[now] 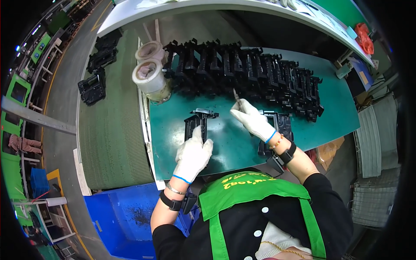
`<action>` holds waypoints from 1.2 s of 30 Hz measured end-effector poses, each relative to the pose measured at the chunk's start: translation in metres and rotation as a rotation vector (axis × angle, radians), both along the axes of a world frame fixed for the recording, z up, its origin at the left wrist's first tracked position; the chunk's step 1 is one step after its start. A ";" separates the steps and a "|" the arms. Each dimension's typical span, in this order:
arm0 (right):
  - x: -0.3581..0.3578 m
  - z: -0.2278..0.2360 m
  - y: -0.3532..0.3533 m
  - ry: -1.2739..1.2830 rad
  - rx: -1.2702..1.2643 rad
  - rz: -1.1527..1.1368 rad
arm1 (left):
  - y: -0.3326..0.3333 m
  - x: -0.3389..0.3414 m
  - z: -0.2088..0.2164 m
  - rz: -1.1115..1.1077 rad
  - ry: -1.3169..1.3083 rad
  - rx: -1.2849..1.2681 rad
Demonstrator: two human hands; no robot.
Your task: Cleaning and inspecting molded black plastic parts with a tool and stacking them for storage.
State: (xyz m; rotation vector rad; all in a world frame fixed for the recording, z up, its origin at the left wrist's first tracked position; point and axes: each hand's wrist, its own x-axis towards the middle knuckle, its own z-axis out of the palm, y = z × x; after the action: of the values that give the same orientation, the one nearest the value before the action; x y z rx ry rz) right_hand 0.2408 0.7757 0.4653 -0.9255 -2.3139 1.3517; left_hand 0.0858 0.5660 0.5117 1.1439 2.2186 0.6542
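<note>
My left hand (194, 157), in a white glove, is closed on the near end of a black moulded plastic part (199, 123) above the green tabletop (169, 160). My right hand (252, 120), gloved too, grips a thin pointed tool (236, 95) with its tip up; its exact kind I cannot make out. Beneath my right wrist lies another black plastic part (284, 124), partly hidden by the hand and arm. A long row of similar black parts (242, 71) stands packed together at the back of the table.
Rolls of clear film (149, 78) stand at the table's left edge. Left of it runs a green conveyor belt (115, 130) carrying several black parts (93, 88). A blue bin (125, 234) sits at the lower left. A white shelf (208, 5) spans the back, with a red bag (364, 39) on it.
</note>
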 end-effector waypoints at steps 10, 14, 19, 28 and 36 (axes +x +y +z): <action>0.056 -0.009 -0.080 0.154 -1.337 -0.083 | 0.035 0.041 -0.056 -0.348 0.209 -0.138; 0.046 -0.014 -0.081 0.185 -1.392 -0.160 | 0.039 0.046 -0.062 -0.375 0.252 -0.170; 0.044 -0.023 -0.073 0.256 -1.362 -0.189 | 0.039 0.053 -0.061 -0.345 0.254 -0.179; 0.092 0.023 -0.076 0.170 -0.934 0.022 | 0.034 0.053 -0.066 -0.354 0.304 -0.111; 0.145 0.033 -0.069 -0.342 0.514 0.061 | 0.038 0.053 -0.045 -0.324 0.260 -0.209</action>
State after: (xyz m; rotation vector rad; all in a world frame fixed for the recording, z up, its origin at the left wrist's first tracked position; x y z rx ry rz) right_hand 0.3861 0.7072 0.4985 -0.9696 -2.7649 0.5843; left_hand 0.1389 0.6040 0.4668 1.4998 2.1725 0.1426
